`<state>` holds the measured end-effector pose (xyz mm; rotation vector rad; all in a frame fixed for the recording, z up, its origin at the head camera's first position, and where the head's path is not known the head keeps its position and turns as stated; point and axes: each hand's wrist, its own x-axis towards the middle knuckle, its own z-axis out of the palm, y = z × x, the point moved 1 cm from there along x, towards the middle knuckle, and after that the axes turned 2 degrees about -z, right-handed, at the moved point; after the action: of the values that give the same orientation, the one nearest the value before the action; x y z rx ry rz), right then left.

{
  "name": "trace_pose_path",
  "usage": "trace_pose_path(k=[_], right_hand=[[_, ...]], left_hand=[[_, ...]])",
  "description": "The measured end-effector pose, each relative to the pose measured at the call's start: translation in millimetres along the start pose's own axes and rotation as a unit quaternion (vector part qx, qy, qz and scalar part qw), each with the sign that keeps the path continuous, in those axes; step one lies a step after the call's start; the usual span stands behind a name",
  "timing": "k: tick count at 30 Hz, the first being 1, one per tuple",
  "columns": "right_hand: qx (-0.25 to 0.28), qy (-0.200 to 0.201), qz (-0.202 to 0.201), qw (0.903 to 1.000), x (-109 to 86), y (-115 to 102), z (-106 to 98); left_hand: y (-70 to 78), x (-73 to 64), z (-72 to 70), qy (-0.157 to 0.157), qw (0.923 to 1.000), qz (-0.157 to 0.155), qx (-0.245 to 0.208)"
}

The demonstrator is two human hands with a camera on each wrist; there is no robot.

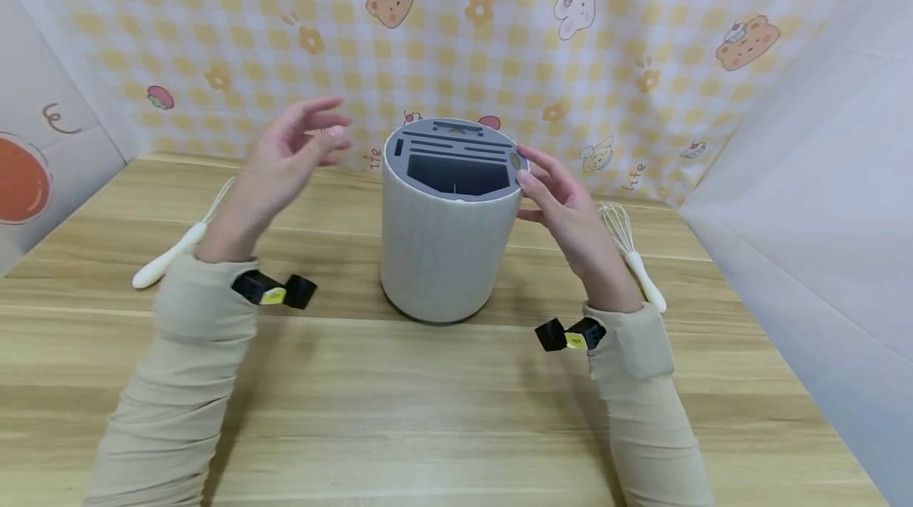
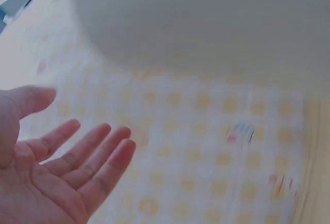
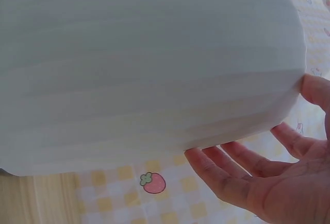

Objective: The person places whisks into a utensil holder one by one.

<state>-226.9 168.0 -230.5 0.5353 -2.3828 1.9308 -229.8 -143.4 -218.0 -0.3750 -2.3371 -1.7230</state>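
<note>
A round white knife holder [image 1: 445,253] stands upright on the table, its grey slotted top [image 1: 460,174] showing narrow slits and one larger compartment. On its right side, my right hand [image 1: 567,210] holds it near the upper rim, thumb at the edge and fingers against the wall. The right wrist view shows the fingertips [image 3: 193,157] touching the pale wall of the holder [image 3: 149,80]. To the left of the holder, my left hand [image 1: 288,154] is raised in the air, apart from it. Its fingers are loosely extended with nothing in them, as the left wrist view also shows.
On the left lies a white-handled utensil [image 1: 171,253], its far end partly hidden by the left arm. A whisk [image 1: 635,257] with a white handle lies beside the right wrist. Behind the wooden table [image 1: 399,412] hangs a yellow checked cloth [image 1: 456,40]; a pale wall stands at right.
</note>
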Motion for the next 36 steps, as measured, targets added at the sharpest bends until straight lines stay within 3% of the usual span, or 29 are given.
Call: trace_pose_path(k=[4, 8, 11, 13, 17, 22, 27, 36], right_hand=[[-0.002, 0.001, -0.003, 1.0, 0.2, 1, -1], [0.004, 0.002, -0.005, 1.0, 1.1, 2, -2], [0.005, 0.0, -0.007, 1.0, 1.8, 2, -2], [0.006, -0.002, -0.009, 0.9999, 1.9, 2, -2], [0.003, -0.004, -0.008, 1.0, 2.2, 2, -2], [0.0, -0.004, -0.007, 1.0, 2.2, 2, -1], [0.001, -0.004, -0.004, 1.0, 1.1, 2, -2], [0.002, -0.002, -0.007, 1.0, 0.9, 2, -2]], left_hand=[[-13.5, -0.2, -34.6, 0.031, 0.9969, -0.017, -0.07], [-37.7, -0.4, -64.7, 0.057, 0.9872, -0.016, -0.148], [-58.7, -1.3, -83.3, 0.078, 0.9832, -0.022, -0.164], [-72.2, -2.9, -93.6, 0.091, 0.986, -0.047, -0.132], [-97.8, -6.3, -109.2, 0.092, 0.9885, -0.119, -0.01], [-125.2, -11.5, -120.0, 0.051, 0.976, -0.18, 0.111], [-144.2, -18.2, -123.1, 0.017, 0.9623, -0.22, 0.159], [-165.0, -25.6, -125.4, 0.011, 0.9546, -0.243, 0.171]])
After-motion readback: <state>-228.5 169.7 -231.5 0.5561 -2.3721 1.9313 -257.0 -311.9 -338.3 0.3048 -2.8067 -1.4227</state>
